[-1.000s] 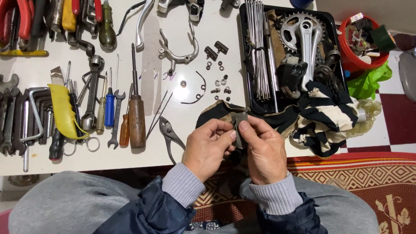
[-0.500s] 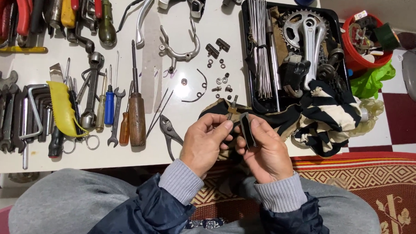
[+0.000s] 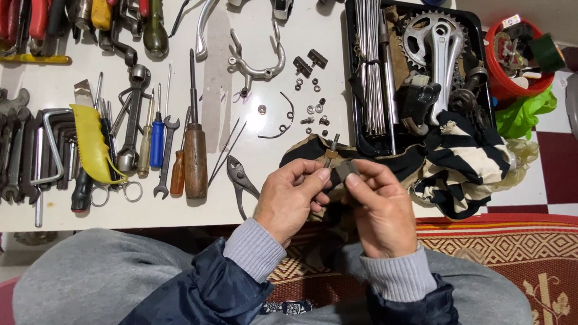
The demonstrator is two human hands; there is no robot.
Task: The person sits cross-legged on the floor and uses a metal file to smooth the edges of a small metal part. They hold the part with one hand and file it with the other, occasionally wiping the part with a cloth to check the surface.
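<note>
White bench point(image 3: 249, 199) fills the scene above a patterned red rug point(image 3: 523, 254) and grey-clad knees. Nearest, at the bench's near edge, the left hand point(image 3: 291, 198) and right hand point(image 3: 380, 207) meet, both pinching a small dark brake pad point(image 3: 343, 171) with a bolt sticking up between thumbs and fingertips. Just left lie pliers point(image 3: 240, 180) and a wooden-handled screwdriver point(image 3: 195, 156). Behind the hands lies a striped rag point(image 3: 462, 168). Farther off, a black tray point(image 3: 350, 68) holds spokes point(image 3: 369, 63) and a chainring crank point(image 3: 434, 42).
</note>
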